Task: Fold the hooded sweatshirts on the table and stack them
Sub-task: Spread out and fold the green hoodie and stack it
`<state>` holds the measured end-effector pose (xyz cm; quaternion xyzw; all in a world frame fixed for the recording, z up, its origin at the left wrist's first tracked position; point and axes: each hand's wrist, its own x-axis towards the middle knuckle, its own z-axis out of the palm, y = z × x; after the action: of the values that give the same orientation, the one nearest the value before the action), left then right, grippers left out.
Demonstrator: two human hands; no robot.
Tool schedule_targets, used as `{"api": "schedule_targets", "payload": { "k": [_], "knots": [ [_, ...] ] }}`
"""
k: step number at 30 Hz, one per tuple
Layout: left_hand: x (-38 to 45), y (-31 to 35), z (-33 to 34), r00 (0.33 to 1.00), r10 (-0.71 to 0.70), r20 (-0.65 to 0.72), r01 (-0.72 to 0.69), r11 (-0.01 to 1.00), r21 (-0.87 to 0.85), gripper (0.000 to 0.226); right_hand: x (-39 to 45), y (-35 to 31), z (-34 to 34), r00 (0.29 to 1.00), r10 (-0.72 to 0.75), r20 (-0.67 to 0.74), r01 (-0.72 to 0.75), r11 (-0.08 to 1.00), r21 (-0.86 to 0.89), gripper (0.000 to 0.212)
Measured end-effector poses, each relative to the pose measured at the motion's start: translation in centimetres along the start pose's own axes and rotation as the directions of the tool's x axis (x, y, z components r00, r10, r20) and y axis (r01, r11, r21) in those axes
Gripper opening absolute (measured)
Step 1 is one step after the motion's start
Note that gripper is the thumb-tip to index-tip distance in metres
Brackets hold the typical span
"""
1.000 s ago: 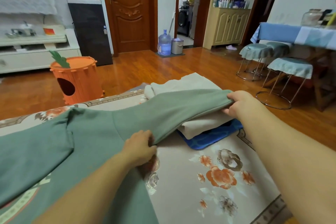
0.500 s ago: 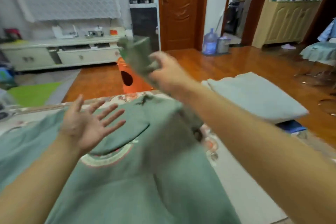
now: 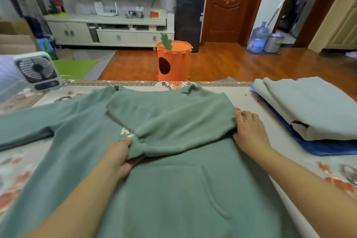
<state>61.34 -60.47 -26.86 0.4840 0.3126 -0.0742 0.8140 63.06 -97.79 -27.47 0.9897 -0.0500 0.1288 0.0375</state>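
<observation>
A green hooded sweatshirt (image 3: 173, 189) lies front up on the flowered table cover (image 3: 289, 152), its pouch pocket toward me. Its right sleeve (image 3: 173, 121) is folded across the chest. My left hand (image 3: 119, 156) grips the cuff end of that sleeve at the chest's middle. At the fold by the right shoulder, my right hand (image 3: 249, 131) lies flat on the cloth, fingers together. The other sleeve (image 3: 38, 121) stretches out flat to the left. A folded stack of a pale green and a cream sweatshirt (image 3: 313, 106) rests on a blue one (image 3: 328, 149) at the right.
A small white fan (image 3: 37, 70) stands at the table's far left corner beside a clear plastic bag (image 3: 7, 81). Beyond the far edge are an orange carrot-shaped stool (image 3: 173, 62), a low TV cabinet (image 3: 108, 29) and a water jug (image 3: 257, 37) on the wooden floor.
My right hand swung the right sleeve from over the folded stack across to the chest and let it go. My left hand took hold of the cuff. The view turned left.
</observation>
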Motion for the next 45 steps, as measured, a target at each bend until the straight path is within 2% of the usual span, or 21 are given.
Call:
{"api": "schedule_targets", "payload": {
  "k": [2, 4, 6, 9, 11, 13, 15, 16, 18, 19, 22, 24, 26, 30, 33, 35, 38, 39, 41, 43, 45],
  "knots": [
    [-0.3, 1.6, 0.7, 0.997, 0.024, -0.074, -0.017, 0.996, 0.087, 0.018, 1.1, 0.0, -0.3, 1.000, -0.022, -0.007, 0.021, 0.992, -0.125, 0.048],
    [-0.6, 3.5, 0.7, 0.968, 0.199, -0.151, -0.122, 0.905, 0.408, 0.032, 1.5, 0.9, -0.1, 0.999, -0.040, 0.013, 0.042, 0.968, -0.248, 0.032],
    [-0.5, 3.9, -0.4, 0.924, 0.381, -0.019, -0.231, 0.599, 0.767, 0.029, 1.3, 1.9, 0.2, 0.998, -0.010, 0.066, 0.031, 0.948, -0.317, 0.031],
    [0.4, 2.1, -1.9, 0.869, 0.486, 0.098, -0.237, 0.235, 0.943, 0.019, 1.6, 2.3, 0.5, 0.993, -0.017, 0.116, 0.051, 0.953, -0.299, 0.036],
    [1.0, 0.8, -2.5, 0.818, 0.524, 0.235, -0.220, -0.093, 0.971, 0.016, 2.2, 2.5, 0.4, 0.979, -0.033, 0.199, 0.094, 0.948, -0.305, 0.037],
    [0.8, 0.6, -1.5, 0.647, 0.618, 0.446, -0.256, -0.375, 0.891, 0.046, 2.5, 2.5, -0.1, 0.959, -0.024, 0.284, 0.120, 0.938, -0.326, 0.046],
    [0.5, 0.9, 0.5, 0.472, 0.577, 0.666, -0.412, -0.524, 0.746, 0.055, 2.8, 1.9, -1.1, 0.932, 0.044, 0.360, 0.100, 0.923, -0.373, 0.054],
    [0.6, 1.1, 1.5, 0.429, 0.514, 0.743, -0.480, -0.567, 0.670, 0.052, 2.9, 1.3, -1.7, 0.920, 0.106, 0.378, 0.062, 0.911, -0.407, 0.053],
    [0.7, 1.4, 3.6, 0.500, 0.298, 0.813, -0.555, -0.610, 0.565, 0.064, 3.8, -0.7, -3.4, 0.916, 0.179, 0.360, -0.007, 0.902, -0.431, 0.047],
    [1.0, 1.3, 4.1, 0.543, 0.186, 0.819, -0.556, -0.651, 0.517, 0.073, 4.7, -1.8, -3.7, 0.945, 0.124, 0.303, -0.001, 0.927, -0.376, 0.044],
    [2.0, -0.2, 3.2, 0.673, -0.061, 0.737, -0.537, -0.726, 0.430, 0.083, 7.8, -5.0, -2.7, 0.976, -0.146, 0.159, 0.128, 0.985, 0.118, 0.051],
    [2.4, -1.3, 2.4, 0.701, -0.071, 0.710, -0.534, -0.712, 0.456, 0.085, 9.2, -6.0, -0.6, 0.938, -0.130, 0.321, 0.037, 0.959, 0.282, 0.059],
    [2.4, -1.6, 2.3, 0.708, -0.072, 0.703, -0.541, -0.696, 0.473, 0.082, 9.6, -5.3, 2.0, 0.903, -0.024, 0.429, -0.074, 0.975, 0.209, 0.068],
    [2.3, -1.0, 3.1, 0.741, -0.147, 0.656, -0.561, -0.672, 0.483, 0.084, 9.5, -3.9, 3.7, 0.903, 0.082, 0.423, -0.170, 0.970, 0.174, 0.074],
    [2.4, -0.7, 3.4, 0.742, -0.176, 0.647, -0.572, -0.670, 0.474, 0.076, 9.6, -3.9, 3.5, 0.899, 0.074, 0.431, -0.149, 0.978, 0.144, 0.074],
    [2.4, -0.7, 3.3, 0.737, -0.174, 0.653, -0.573, -0.672, 0.468, 0.072, 9.5, -4.5, 2.8, 0.940, 0.060, 0.337, -0.079, 0.996, 0.041, 0.073],
    [2.5, -1.3, 3.2, 0.738, -0.124, 0.663, -0.536, -0.705, 0.464, 0.076, 7.6, -8.6, 0.9, 0.971, -0.199, 0.133, 0.197, 0.980, 0.028, 0.065],
    [2.3, -1.4, 3.1, 0.734, -0.098, 0.672, -0.523, -0.713, 0.467, 0.079, 6.3, -10.4, 0.8, 0.949, -0.282, 0.143, 0.268, 0.958, 0.105, 0.063],
    [2.1, -1.7, 2.8, 0.687, -0.048, 0.725, -0.519, -0.730, 0.444, 0.083, 3.3, -12.7, 1.5, 0.911, -0.320, 0.261, 0.263, 0.937, 0.231, 0.065],
    [1.5, -2.0, 2.0, 0.604, 0.008, 0.797, -0.525, -0.749, 0.405, 0.083, 1.9, -12.9, 2.4, 0.904, -0.303, 0.301, 0.236, 0.942, 0.240, 0.067],
    [1.0, -2.2, 0.6, 0.608, 0.039, 0.793, -0.554, -0.694, 0.460, 0.084, 2.3, -12.7, 2.4, 0.897, -0.291, 0.332, 0.228, 0.949, 0.216, 0.068]
  ]
}}
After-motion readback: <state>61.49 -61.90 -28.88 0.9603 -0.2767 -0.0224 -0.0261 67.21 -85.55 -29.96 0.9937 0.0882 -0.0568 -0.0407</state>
